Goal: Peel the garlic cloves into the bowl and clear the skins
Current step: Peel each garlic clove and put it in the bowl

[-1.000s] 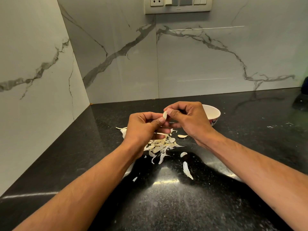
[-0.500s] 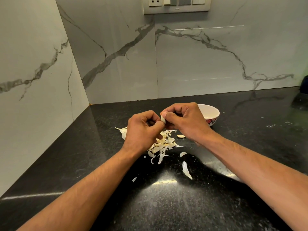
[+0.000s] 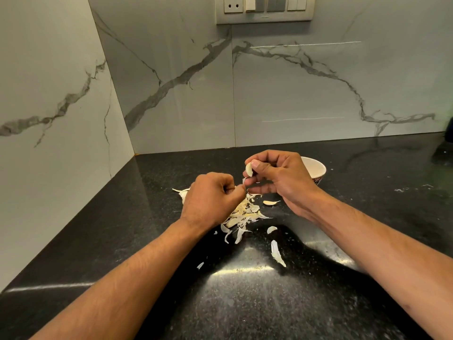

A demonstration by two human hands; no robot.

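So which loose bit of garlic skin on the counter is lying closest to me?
The small skin scrap between the forearms, nearest the camera; the long skin strip lies slightly farther, the skin pile farther still.

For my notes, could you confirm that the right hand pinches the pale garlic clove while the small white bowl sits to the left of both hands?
Not quite: the head view shows the small white bowl behind the right hand, on the right side. The right hand does pinch the pale garlic clove.

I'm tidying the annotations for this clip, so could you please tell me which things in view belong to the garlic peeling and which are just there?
Part of the job:
- garlic clove, pinched by the right hand
- left hand, pulling skin
- skin pile
- bowl
- loose clove

Just there:
- switch panel
- marble wall
- dark object at the right edge
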